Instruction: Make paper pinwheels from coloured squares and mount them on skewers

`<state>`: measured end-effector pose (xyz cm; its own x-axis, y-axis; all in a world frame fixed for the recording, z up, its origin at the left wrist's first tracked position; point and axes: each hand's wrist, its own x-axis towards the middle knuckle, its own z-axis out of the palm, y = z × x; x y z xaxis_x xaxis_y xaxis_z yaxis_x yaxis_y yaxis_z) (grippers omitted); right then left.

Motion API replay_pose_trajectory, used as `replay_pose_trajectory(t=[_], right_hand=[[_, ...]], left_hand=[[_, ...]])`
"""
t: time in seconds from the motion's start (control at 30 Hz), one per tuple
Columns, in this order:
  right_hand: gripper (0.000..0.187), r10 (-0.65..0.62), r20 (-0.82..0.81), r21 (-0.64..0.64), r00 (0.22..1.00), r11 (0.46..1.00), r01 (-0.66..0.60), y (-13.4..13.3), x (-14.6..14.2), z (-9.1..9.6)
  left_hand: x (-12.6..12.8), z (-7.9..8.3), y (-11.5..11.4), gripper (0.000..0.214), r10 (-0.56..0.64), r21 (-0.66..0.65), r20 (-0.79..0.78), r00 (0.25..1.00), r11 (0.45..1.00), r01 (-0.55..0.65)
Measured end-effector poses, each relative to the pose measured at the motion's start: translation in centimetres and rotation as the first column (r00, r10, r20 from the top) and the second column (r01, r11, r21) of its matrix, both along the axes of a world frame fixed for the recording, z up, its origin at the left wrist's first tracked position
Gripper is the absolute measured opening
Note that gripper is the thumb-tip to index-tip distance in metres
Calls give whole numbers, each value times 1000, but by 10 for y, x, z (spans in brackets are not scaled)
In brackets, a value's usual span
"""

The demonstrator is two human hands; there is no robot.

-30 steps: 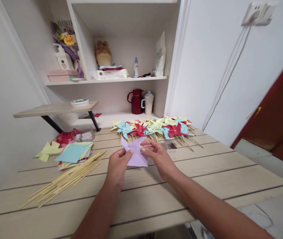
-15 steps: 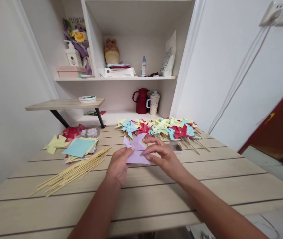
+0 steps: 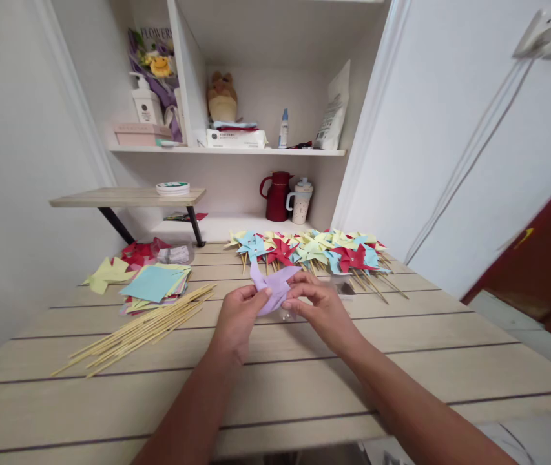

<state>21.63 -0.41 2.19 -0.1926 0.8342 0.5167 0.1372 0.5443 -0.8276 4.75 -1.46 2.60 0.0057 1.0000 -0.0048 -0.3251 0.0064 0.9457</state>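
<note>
A lilac paper square (image 3: 272, 287) with cut corners is pinched between both hands above the wooden table (image 3: 401, 336). My left hand (image 3: 239, 315) grips its left side with thumb on top. My right hand (image 3: 318, 305) holds its right side, fingers curled over a folded-in corner. Just behind the paper lies a heap of finished pinwheels (image 3: 311, 248) in red, blue and yellow on sticks. A small clear thing (image 3: 343, 287) lies by my right hand; I cannot tell what it is.
A bundle of bamboo sticks (image 3: 142, 328) lies to the left, with a stack of coloured paper squares (image 3: 155, 287) and cut red and yellow pieces (image 3: 120, 263) behind it. A red jug (image 3: 275, 196) and a cup (image 3: 300, 200) stand in the shelf niche beyond. A small side shelf (image 3: 124, 197) juts out at left.
The lilac paper has gone from a flat square with raised points to more folded, its corners drawn toward the centre. Both hands stayed together above the table. The camera shifted slightly.
</note>
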Motion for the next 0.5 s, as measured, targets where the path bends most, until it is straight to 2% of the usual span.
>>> replay_pose_trajectory(t=[0.2,0.5], right_hand=[[18,-88,48,-77,995,993,92,-3,-1,2],[15,-89,140,-73,986,992,100,-1,-1,3]], left_hand=[[3,3,-1,24,56,32,-97,994,998,-53],[4,-2,2,19,108,79,-215,971,992,-93]])
